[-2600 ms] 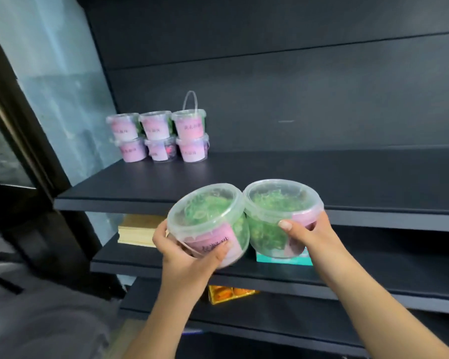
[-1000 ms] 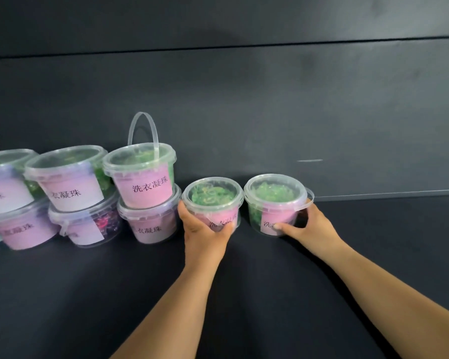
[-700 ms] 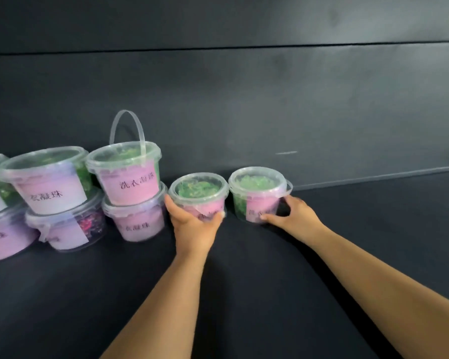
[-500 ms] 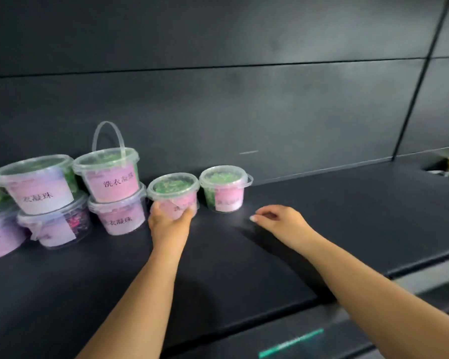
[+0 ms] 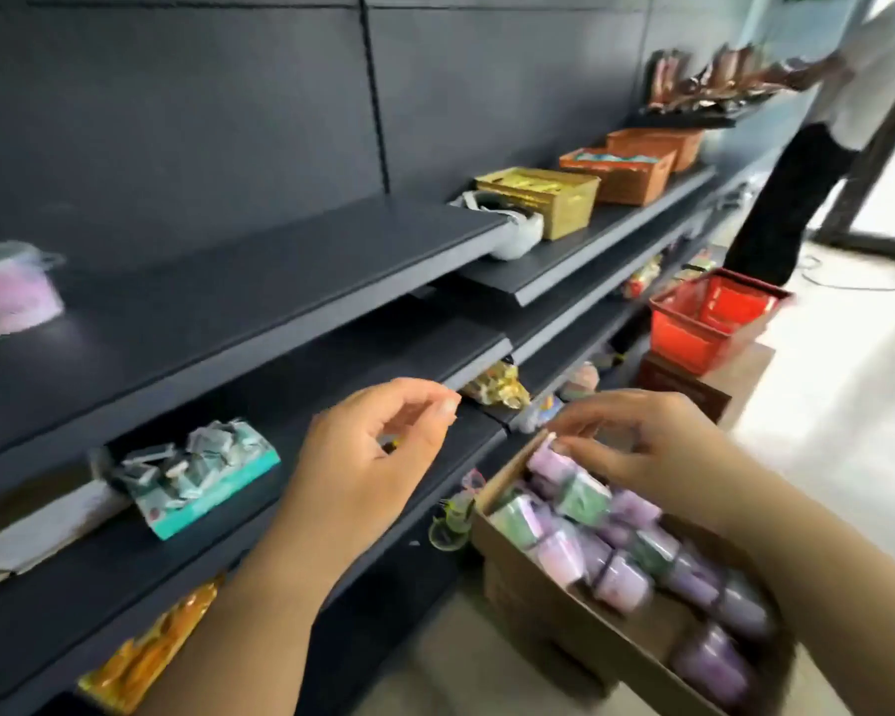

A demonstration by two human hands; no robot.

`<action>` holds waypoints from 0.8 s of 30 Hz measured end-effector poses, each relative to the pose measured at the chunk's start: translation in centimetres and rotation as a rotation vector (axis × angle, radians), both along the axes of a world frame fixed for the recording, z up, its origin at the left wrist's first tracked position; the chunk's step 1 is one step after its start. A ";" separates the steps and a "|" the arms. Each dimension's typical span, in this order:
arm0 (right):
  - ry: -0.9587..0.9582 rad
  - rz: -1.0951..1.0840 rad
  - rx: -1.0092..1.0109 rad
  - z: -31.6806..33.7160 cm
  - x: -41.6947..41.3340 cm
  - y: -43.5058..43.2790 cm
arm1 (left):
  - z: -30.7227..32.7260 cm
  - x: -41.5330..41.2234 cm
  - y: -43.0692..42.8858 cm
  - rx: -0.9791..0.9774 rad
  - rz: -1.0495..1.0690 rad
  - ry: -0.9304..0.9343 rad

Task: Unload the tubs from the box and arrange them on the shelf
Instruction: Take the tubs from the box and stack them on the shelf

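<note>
Reaching over the cardboard box [image 5: 580, 617] of tubs [image 5: 585, 496], the right hand [image 5: 636, 447] spreads loosely, fingertips near them, holding nothing. The left hand [image 5: 373, 457] hangs half-curled, empty. Farther off, one blurred tub [image 5: 11, 292] sits on the shelf [image 5: 259, 281].

Lower shelf to my left: teal tray [image 5: 205, 480] of small packets, with an orange snack bag [image 5: 148, 658] one level below it. Far right: yellow crate [image 5: 541, 201], two orange crates [image 5: 622, 173] behind it. Red shopping basket [image 5: 709, 320] sits on a brown carton [image 5: 688, 387]. Another person [image 5: 817, 162] stands at the far end.
</note>
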State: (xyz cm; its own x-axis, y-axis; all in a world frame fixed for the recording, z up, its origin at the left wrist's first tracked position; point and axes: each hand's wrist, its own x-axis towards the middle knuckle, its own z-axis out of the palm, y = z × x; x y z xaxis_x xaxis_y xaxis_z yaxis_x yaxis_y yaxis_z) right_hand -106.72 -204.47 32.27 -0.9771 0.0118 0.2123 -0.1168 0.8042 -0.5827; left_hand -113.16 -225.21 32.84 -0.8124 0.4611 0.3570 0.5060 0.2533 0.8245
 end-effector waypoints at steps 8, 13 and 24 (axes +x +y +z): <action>-0.317 -0.561 0.042 -10.3 13.5 12.9 | -10.5 4.4 15.1 -0.401 -0.274 -0.104; -0.554 -0.732 -0.006 -17.2 17.2 16.2 | -18.1 4.3 20.3 -0.752 -0.457 -0.262; -0.907 -0.996 -0.268 -30.0 12.6 23.1 | -31.3 -3.1 29.5 -0.862 -0.258 -1.101</action>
